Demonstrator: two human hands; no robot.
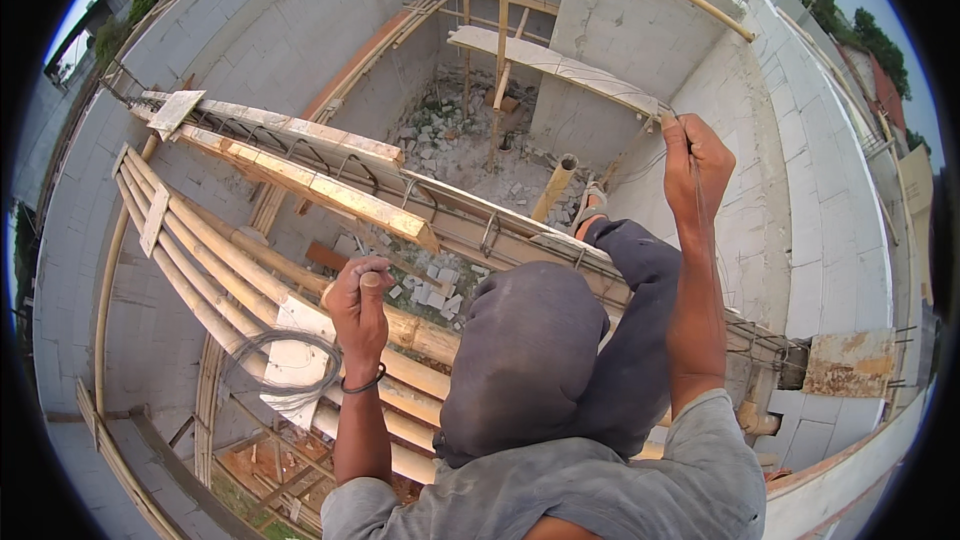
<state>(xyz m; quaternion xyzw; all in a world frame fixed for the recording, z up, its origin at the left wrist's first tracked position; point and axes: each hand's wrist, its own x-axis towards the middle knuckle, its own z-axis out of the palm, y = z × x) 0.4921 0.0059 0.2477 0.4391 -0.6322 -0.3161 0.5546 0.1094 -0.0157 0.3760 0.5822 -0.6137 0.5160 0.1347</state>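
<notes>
My right hand point(697, 165) is raised on the right, its fingers closed around thin dark wire point(718, 250). Strands trail down along the forearm, and others appear to loop off to the left of the fist. On the left, my left hand point(358, 302) is curled closed above the bamboo poles; whatever it may grip is hidden by the fingers. A dark band circles that wrist. Just beside it, a coil of thin wire point(322, 387) lies over a pale board point(298, 348) on the poles.
Bamboo poles point(215, 270) run beneath me. A wooden formwork board point(330, 195) and a beam trough with steel rebar point(490, 235) cross ahead. Far below lies rubble point(445, 140). A plank point(560, 65) spans the back between grey block walls point(830, 190).
</notes>
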